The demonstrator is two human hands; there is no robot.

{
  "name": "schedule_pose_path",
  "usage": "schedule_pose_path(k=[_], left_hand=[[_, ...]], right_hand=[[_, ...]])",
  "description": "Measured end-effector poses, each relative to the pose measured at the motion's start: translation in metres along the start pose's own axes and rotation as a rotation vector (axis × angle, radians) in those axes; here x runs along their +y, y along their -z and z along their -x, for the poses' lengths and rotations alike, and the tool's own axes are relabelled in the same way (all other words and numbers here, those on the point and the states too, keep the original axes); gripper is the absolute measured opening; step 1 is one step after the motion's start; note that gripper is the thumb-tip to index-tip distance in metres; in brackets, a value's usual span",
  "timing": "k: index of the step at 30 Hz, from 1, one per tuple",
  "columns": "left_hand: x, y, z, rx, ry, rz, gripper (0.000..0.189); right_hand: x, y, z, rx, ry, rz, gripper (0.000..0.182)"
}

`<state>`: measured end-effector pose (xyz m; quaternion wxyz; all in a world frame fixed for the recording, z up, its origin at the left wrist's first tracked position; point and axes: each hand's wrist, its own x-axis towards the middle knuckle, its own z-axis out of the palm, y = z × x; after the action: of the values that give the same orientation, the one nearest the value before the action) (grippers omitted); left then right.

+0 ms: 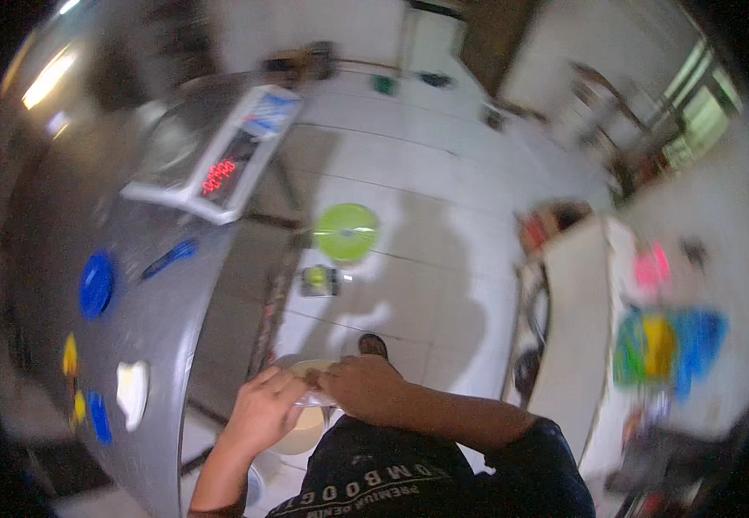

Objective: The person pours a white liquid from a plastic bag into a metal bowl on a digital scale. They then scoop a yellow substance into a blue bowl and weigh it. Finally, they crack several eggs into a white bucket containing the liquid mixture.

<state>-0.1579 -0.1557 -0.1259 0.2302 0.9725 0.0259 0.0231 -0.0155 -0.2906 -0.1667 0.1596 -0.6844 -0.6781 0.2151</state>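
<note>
Close in front of the body, my left hand (267,405) and my right hand (361,388) are together on a small, clear plastic bag or film (316,397). Something brownish shows between the fingers; blur hides just what it is. Both hands grip the plastic. Under them stands a round container with beige contents (301,432). Behind the hands, a pale round rim is partly visible. To the left, the metal table holds a white crumpled item (132,394), a blue round lid (97,285) and a dark blue utensil (170,258).
A digital scale (225,171) with red digits stands on the metal table (173,311). On the tiled floor are a green round lid or basin (347,232) and a small box-like item (319,281). A white counter (575,324) at right bears colourful bags (659,346).
</note>
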Motion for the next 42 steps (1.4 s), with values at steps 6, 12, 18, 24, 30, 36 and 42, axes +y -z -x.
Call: schedule_pose_path(k=[6, 12, 18, 24, 30, 36, 42], left_hand=[[0.028, -0.048, -0.039, -0.066, 0.076, 0.187, 0.027], [0.026, -0.137, -0.054, -0.306, 0.114, 0.245, 0.024], [0.076, -0.195, -0.1, -0.448, 0.214, 0.235, 0.027], [0.12, -0.243, -0.117, -0.607, 0.385, 0.185, 0.026], [0.147, -0.276, -0.102, -0.787, 0.499, 0.148, 0.027], [0.148, -0.29, -0.098, -0.79, 0.602, 0.21, 0.024], [0.146, -0.3, -0.109, -0.699, 0.761, 0.308, 0.024]], right_hand=[[0.061, -0.058, 0.123, 0.031, -0.606, -0.118, 0.014], [0.108, -0.103, 0.288, 0.16, -1.216, -0.153, 0.022], [0.152, -0.163, 0.413, 0.245, -1.622, -0.159, 0.019], [0.23, -0.313, 0.504, 0.284, -1.748, -0.176, 0.024], [0.27, -0.364, 0.527, 1.159, -1.895, -1.36, 0.026], [0.298, -0.351, 0.513, 1.877, -1.783, -1.786, 0.029], [0.325, -0.334, 0.52, 2.039, -1.746, -2.011, 0.027]])
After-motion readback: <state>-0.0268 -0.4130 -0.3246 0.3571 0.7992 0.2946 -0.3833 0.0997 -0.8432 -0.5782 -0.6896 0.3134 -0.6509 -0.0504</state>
